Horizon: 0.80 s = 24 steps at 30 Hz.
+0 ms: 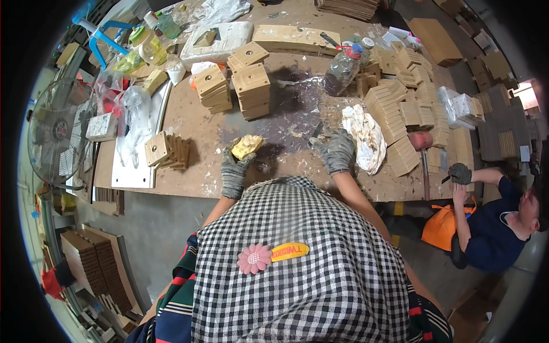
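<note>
My left hand (233, 168), in a grey work glove, grips a yellowish sponge-like lump (247, 146) just above the wooden workbench (200, 177). My right hand (336, 150), also gloved, rests on the bench beside a crumpled white rag (366, 137), with its fingers curled. Whether it holds anything I cannot tell. A dark stained patch (291, 108) lies on the bench between and beyond my hands. My checked apron hides the near edge of the bench.
Stacks of square wooden blocks with centre holes (251, 88) stand beyond my hands, and one stack (168, 151) lies tipped at left. Many small wooden pieces (400, 108) pile at right by a plastic bottle (342, 68). A fan (57, 131) stands left. Another person (492, 217) crouches at right.
</note>
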Available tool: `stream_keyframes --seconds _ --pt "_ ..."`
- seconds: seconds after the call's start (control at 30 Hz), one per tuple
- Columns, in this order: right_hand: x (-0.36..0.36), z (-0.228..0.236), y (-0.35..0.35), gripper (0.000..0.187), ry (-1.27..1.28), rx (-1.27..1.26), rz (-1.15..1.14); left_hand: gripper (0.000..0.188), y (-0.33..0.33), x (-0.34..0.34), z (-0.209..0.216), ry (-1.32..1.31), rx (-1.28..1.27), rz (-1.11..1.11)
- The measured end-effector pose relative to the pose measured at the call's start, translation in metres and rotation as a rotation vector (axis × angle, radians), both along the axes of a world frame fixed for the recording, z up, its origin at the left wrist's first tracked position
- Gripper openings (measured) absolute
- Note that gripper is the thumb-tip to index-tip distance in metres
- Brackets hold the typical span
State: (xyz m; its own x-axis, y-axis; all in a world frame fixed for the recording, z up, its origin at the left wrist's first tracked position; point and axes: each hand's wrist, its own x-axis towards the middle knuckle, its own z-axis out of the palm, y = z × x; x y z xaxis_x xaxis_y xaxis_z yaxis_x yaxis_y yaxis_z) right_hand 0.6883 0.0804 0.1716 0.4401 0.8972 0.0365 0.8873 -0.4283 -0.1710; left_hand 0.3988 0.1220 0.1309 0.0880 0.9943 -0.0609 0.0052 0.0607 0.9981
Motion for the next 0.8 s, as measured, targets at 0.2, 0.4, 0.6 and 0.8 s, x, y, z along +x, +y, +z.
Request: stream_keyframes --seconds 0.2,0.4,0.6,0.8 --pt "0.005 0.0 0.026 0.054 -0.014 -0.082 0.022 0.064 0.002 -0.003 -0.002 0.002 0.016 0.013" --pt "0.003 0.005 0.035 0.04 0.013 -0.226 -0.011 0.062 0.008 -0.005 -0.001 -0.12 -0.016 0.026" --pt "0.007 -0.017 0.044 0.03 -0.06 -0.136 0.071 0.059 0.016 -0.006 0.01 -0.1 -0.026 0.031" --pt "0.006 -0.021 0.048 0.028 0.109 -0.13 0.069 0.061 0.021 -0.01 0.001 -0.089 0.022 0.054"
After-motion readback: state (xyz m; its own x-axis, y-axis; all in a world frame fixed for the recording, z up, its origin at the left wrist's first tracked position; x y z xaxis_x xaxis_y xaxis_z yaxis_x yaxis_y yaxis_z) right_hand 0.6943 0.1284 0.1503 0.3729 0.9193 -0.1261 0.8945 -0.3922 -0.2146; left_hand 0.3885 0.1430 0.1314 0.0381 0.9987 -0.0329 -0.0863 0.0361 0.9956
